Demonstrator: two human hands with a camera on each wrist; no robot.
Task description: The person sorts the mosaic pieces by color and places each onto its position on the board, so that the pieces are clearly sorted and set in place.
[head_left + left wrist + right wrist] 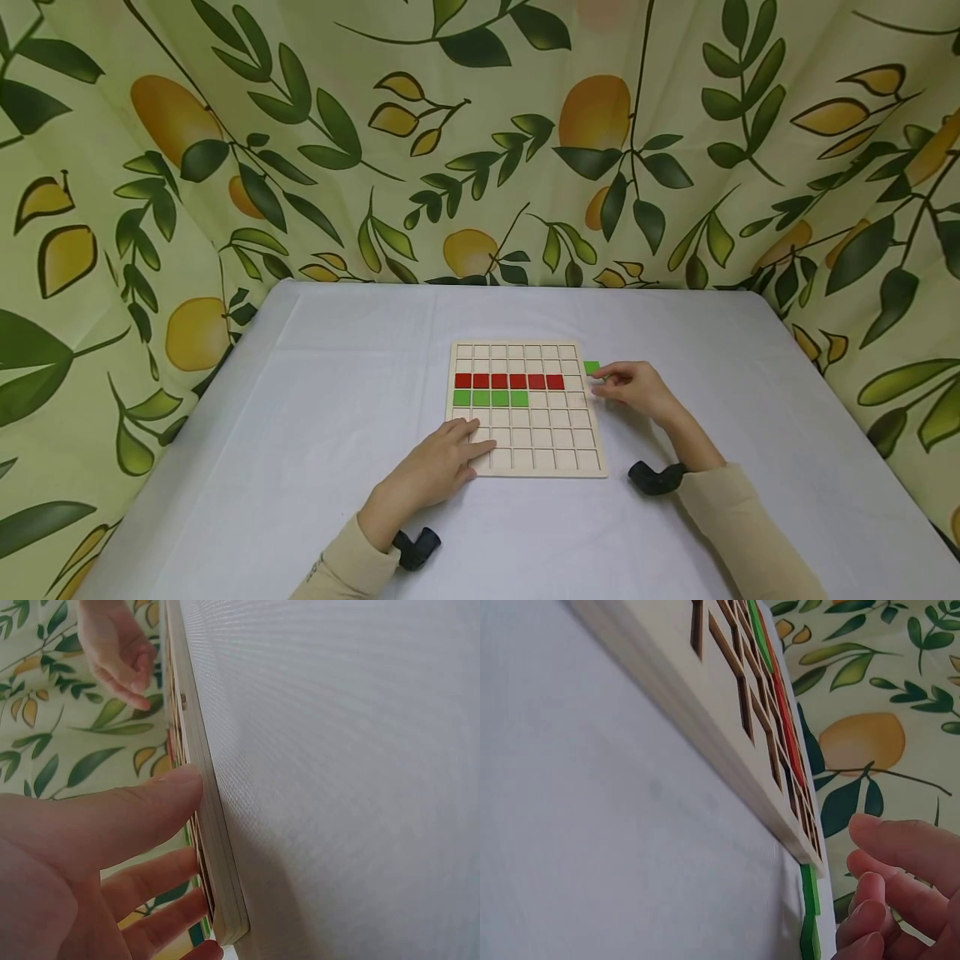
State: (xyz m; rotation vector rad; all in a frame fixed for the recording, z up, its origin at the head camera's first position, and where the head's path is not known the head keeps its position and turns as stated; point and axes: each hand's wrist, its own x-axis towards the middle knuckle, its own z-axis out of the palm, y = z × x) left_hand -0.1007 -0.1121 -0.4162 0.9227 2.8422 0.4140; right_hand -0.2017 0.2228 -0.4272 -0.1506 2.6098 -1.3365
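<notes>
A light wooden grid board (540,437) lies on the table. One of its rows holds several red tiles (499,382), and the row just nearer holds several green tiles (491,398). My left hand (442,462) rests on the board's near left corner with fingers spread; in the left wrist view its thumb (142,817) touches the board's edge. Off the board's right edge, my right hand (633,390) hovers with fingers loosely bent beside a loose green tile (592,367). The right wrist view shows green pieces (810,891) against the board's corner, with nothing visible between the fingers.
A white cloth (337,375) covers the table. Behind it and along both sides hangs a curtain (480,167) printed with leaves and fruit. Black wrist devices (655,478) sit under both forearms, just above the table.
</notes>
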